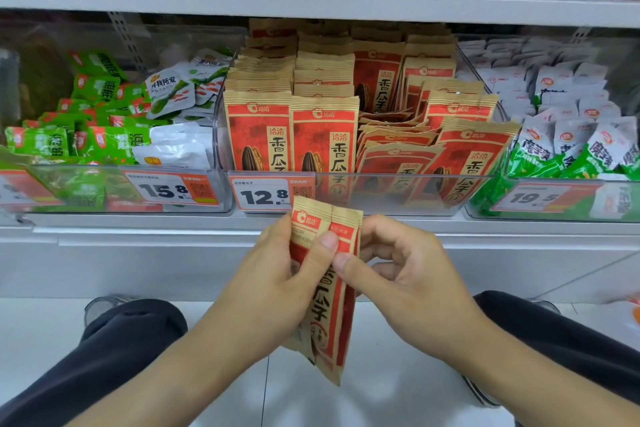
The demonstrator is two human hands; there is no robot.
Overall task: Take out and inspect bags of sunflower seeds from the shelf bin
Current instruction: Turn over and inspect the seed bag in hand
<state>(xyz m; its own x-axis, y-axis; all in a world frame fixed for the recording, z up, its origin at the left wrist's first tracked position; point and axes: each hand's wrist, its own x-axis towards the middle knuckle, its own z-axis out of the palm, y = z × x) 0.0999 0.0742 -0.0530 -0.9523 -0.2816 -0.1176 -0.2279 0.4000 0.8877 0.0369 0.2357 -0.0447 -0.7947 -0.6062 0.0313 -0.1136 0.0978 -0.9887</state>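
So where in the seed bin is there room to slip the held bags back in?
The middle bin has a sunken pocket right of the two upright front rows, where bags lie flat and low. The left rows and the back are packed tight. Both hands, left and right, hold the bags below the shelf edge.

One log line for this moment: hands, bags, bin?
left hand: grips seed bags | right hand: pinches same bags | bin: part full, some bags fallen flat
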